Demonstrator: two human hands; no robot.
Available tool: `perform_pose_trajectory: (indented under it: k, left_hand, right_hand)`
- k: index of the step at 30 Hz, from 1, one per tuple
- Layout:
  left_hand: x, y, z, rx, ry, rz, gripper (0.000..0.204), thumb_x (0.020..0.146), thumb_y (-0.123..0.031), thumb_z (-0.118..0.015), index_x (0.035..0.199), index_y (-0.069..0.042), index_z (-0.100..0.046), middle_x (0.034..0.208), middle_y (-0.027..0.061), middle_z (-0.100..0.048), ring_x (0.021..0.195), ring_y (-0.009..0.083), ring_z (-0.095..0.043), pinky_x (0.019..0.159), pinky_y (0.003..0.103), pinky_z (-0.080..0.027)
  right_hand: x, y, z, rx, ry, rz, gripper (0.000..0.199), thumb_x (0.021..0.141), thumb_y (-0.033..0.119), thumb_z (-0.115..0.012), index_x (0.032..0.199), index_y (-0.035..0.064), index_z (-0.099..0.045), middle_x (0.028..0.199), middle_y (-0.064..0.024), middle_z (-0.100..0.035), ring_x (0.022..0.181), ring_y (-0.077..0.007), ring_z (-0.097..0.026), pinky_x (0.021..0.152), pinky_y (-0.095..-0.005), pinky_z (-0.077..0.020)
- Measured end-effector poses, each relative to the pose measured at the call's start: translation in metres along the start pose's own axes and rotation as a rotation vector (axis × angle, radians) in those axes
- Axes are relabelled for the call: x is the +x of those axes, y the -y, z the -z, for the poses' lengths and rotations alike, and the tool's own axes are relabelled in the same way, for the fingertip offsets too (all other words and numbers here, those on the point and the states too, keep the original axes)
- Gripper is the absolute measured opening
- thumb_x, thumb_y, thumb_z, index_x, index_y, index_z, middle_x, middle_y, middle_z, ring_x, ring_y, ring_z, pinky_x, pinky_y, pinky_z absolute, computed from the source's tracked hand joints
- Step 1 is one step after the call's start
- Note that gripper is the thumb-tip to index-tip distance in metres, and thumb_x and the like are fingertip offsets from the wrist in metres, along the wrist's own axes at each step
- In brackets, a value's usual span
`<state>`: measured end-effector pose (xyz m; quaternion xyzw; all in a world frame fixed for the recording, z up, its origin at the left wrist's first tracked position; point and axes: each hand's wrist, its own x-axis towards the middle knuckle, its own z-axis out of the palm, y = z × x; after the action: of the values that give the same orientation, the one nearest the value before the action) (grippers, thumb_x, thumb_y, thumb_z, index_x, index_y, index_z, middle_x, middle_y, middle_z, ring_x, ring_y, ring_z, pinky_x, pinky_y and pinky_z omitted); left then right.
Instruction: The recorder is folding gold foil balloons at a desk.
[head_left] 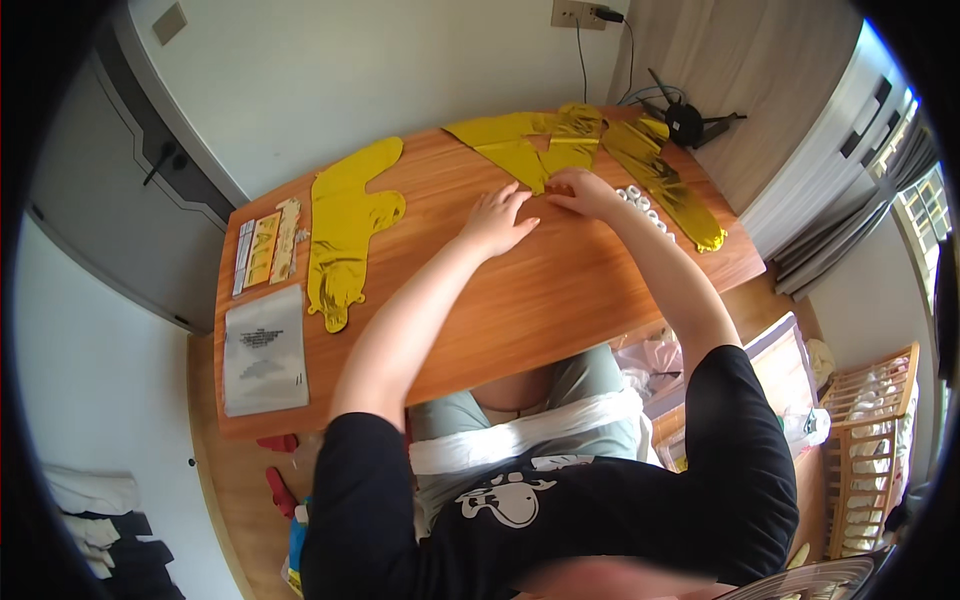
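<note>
A flat gold foil balloon (492, 136) lies at the back of the wooden table, its pointed corner toward me. At that corner my right hand (588, 195) has its fingers bent and closed on the foil edge. My left hand (492, 222) rests just left of the corner, fingers apart, holding nothing. Another gold foil balloon (340, 215), flat and curved in outline, is on the table's left side. A third, long and creased foil balloon (668, 185) lies at the right. Small white rolls (640, 203) sit in a cluster beside my right wrist.
On the table's left are a clear plastic bag (265, 350) with dark print and some flat printed packaging (262, 250). A black router (685, 122) stands at the far right corner. The table's near edge (500, 380) runs above my lap; a wooden crib (870, 450) is at lower right.
</note>
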<state>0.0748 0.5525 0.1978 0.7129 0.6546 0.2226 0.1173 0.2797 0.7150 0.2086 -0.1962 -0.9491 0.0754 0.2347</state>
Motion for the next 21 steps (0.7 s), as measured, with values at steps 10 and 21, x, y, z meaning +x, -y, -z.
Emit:
perform_pose_trajectory:
  k: [10,21]
  left_hand:
    - [0.058,0.002,-0.034,0.152,-0.294,0.183,0.071,0.098,-0.060,-0.056,0.151,-0.013,-0.048,0.159,0.0157,-0.045,0.149,0.0330,-0.039,0.121,0.050,-0.033]
    - [0.050,0.005,-0.020,-0.066,-0.264,0.091,0.062,0.098,-0.054,-0.060,0.144,-0.012,-0.052,0.155,0.0152,-0.050,0.141,0.0342,-0.049,0.117,0.051,-0.036]
  right_hand:
    - [0.002,-0.003,0.007,-0.255,0.023,0.181,0.012,0.092,0.026,-0.068,0.093,0.0156,-0.073,0.089,-0.0057,-0.074,0.082,-0.0321,-0.071,0.069,-0.0456,-0.0577]
    - [0.027,0.000,0.017,-0.021,0.131,-0.152,0.017,0.089,0.022,-0.075,0.100,0.0095,-0.075,0.091,-0.0097,-0.076,0.087,-0.0304,-0.073,0.076,-0.0417,-0.0572]
